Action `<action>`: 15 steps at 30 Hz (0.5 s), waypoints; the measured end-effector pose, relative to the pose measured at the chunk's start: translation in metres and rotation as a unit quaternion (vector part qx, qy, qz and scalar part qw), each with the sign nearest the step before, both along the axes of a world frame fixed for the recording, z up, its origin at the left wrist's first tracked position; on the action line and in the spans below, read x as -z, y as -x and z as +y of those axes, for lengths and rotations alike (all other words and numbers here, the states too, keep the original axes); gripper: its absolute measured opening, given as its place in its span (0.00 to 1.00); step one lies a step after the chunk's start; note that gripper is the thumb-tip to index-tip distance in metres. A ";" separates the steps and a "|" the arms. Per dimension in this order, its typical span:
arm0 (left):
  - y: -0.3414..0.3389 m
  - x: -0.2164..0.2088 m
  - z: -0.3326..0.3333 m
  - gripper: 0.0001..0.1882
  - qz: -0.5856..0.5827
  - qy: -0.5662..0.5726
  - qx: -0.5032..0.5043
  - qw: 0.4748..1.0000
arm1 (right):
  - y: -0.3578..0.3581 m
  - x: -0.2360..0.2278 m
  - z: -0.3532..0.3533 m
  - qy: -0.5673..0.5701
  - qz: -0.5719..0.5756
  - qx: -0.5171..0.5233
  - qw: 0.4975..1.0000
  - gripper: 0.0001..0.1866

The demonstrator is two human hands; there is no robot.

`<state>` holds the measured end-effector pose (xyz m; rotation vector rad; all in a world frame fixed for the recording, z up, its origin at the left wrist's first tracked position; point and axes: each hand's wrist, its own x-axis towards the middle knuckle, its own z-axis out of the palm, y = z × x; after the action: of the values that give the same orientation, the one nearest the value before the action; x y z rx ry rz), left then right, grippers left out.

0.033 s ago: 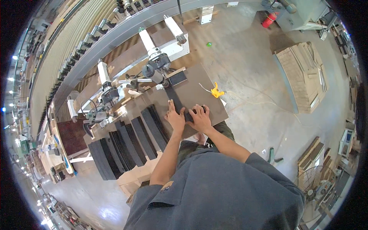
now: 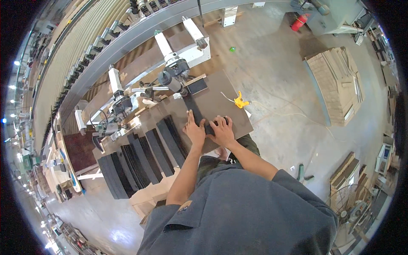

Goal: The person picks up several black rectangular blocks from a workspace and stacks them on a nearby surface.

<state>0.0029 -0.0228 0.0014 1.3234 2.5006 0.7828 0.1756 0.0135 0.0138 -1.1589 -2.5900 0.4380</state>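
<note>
No visible change at black strip (image 2: 196,109)
Left hand (image 2: 195,131) rests, fingers apart, at its left edge; right hand (image 2: 222,131) covers near end, grip I cannot tell; work seems not advanced

Smooth grey floor (image 2: 276,148) shines with glare; bright lights (image 2: 17,63), probably ceiling lamps, dot the blurred left edge.

- red fire ext. (image 2: 299,22) on floor (image 2: 272,72), top R, nr pale grn machine (image 2: 338,17)
- lg. pile of tan sheets (image 2: 331,87), R side
- wire-caged fan (image 2: 358,208), btm R, just by stacked boards (image 2: 345,172)
- sm. bright grn bit (image 2: 232,49) on floor, upper ctr
- dk grn item (image 2: 301,172) on floor, lower R, kind unclear
- lit lamps (image 2: 4,121), far L edge
</note>
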 end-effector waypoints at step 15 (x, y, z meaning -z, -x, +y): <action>-0.002 -0.016 0.005 0.46 -0.002 0.022 -0.014 1.000 | 0.003 -0.002 0.001 -0.004 0.005 -0.003 1.000 0.44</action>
<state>0.0048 -0.0177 0.0173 1.2734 2.5228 0.7324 0.1730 0.0143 0.0161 -1.1424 -2.5850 0.4327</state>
